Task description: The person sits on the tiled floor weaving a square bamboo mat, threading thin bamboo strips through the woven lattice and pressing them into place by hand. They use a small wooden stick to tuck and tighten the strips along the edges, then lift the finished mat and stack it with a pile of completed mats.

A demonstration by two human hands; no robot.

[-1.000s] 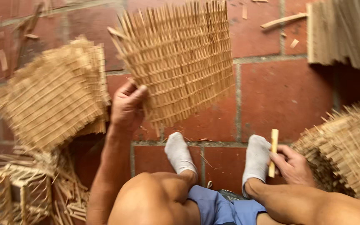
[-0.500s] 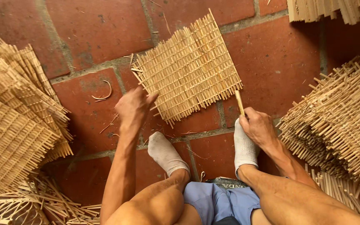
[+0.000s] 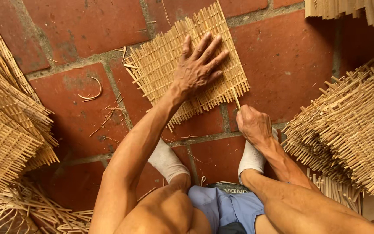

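Note:
A square woven bamboo mat [image 3: 161, 69] lies flat on the red tile floor [image 3: 78, 26] in front of my feet. My left hand [image 3: 198, 65] rests on top of it, palm down with fingers spread. My right hand [image 3: 253, 125] is closed around a thin bamboo stick [image 3: 236, 102], whose tip touches the mat's lower right edge. Both my feet in white socks [image 3: 166, 161] sit just below the mat.
A stack of similar woven mats [image 3: 5, 125] lies at the left, another stack [image 3: 351, 125] at the right. Loose bamboo strips [image 3: 40, 212] pile at the lower left. More bamboo pieces [image 3: 351, 8] are at the top right.
The mat went from held up and tilted to lying flat on the floor. My left hand moved from its edge onto its top. My right hand brought the stick to the mat's edge.

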